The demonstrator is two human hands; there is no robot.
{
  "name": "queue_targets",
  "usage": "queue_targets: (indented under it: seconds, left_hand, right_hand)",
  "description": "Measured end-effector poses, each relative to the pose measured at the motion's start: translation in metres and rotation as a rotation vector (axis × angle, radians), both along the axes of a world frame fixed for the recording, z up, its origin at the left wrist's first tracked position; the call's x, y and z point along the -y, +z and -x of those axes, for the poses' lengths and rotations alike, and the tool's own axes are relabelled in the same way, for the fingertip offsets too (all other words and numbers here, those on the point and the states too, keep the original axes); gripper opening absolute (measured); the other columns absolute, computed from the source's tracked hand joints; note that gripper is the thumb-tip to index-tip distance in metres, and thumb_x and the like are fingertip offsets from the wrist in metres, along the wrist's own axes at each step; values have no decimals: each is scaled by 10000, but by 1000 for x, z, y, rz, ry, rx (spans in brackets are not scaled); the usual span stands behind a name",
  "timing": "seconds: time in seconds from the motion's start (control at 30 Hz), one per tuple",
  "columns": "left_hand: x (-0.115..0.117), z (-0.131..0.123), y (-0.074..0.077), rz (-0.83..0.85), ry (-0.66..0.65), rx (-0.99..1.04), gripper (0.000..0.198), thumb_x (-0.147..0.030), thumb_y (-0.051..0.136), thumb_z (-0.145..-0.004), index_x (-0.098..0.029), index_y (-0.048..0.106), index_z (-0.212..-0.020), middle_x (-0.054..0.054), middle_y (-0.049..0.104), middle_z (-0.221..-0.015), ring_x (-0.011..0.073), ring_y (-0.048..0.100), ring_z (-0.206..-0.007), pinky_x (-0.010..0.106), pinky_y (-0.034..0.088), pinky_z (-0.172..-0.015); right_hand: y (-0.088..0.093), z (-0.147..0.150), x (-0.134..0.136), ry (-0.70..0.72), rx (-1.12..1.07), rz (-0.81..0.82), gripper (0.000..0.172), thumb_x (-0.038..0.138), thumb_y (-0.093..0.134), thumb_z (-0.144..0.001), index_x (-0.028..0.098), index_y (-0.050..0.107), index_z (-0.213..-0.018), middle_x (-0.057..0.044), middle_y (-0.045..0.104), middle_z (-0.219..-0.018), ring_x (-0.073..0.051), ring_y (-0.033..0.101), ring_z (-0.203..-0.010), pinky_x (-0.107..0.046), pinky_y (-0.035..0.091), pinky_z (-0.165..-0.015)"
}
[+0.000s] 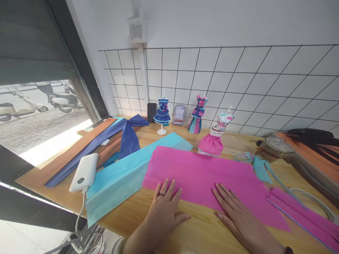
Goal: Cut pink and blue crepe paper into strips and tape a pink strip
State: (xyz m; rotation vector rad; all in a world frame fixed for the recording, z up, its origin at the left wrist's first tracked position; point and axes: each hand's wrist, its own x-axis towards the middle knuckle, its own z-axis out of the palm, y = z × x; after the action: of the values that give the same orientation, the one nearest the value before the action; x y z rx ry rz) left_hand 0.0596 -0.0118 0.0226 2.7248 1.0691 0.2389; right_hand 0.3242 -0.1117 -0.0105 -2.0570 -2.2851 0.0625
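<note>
A wide sheet of bright pink fabric or crepe paper [196,173] lies flat across the wooden table, its left part over a light blue sheet [119,176]. My left hand [166,204] rests palm down on the pink sheet's near left edge, fingers spread, a dark ring on one finger. My right hand [233,211] lies flat on its near edge farther right, fingers stretched out. Neither hand grips anything. Beyond the sheet stands a small dress form in a pink skirt [212,143], tilted to the right in view.
Two more dressed miniature forms, one in blue [162,114] and one in striped skirt [196,116], stand near the wall grid. A white power bank [84,172] with a cable sits left. At right are a glass jar [275,148] and folded pink strips [304,215].
</note>
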Motion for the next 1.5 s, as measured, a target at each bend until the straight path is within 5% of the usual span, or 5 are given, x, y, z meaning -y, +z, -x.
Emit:
queue_targets:
  seconds: [0.27,0.5,0.73,1.23,1.5]
  left_hand:
    - [-108,36,39,-53,614,-20,318,-211,361,-865,-122,522,-1124,162,602,-1063,273,532,-1027,380,407,-818]
    - [-175,44,23,14,786,-60,273,-323,533,-747,-141,614,-934,183,595,-1050,370,480,-1046,478,380,-785]
    - [-176,49,12,-44,751,11,230,-353,515,-757,-180,624,-863,141,592,-1026,336,467,-1038,448,372,-791]
    - [-143,60,77,-283,703,336,191,-330,352,-868,-206,478,-942,39,621,-924,206,574,-872,310,395,-752]
    - [-97,36,95,-585,444,753,122,-279,414,-874,-196,503,-880,37,608,-863,167,560,-838,295,405,-761]
  right_hand:
    - [0,2,1,1,-44,-62,612,497,380,-867,239,215,-1396,-30,199,-1443,-253,212,-1312,-471,260,-1060]
    - [2,1,0,4,-59,-48,594,486,371,-876,249,206,-1396,-29,187,-1445,-247,196,-1315,-477,245,-1063]
    - [9,5,1,-13,-56,8,583,489,328,-890,223,198,-1392,-48,144,-1448,-249,162,-1322,-488,217,-1061]
    - [9,6,0,-17,-92,-67,567,469,380,-880,260,231,-1385,-34,192,-1439,-249,213,-1308,-471,247,-1059]
    - [0,3,2,-18,-64,-67,586,480,382,-871,256,237,-1393,-33,181,-1451,-271,216,-1309,-500,257,-1050]
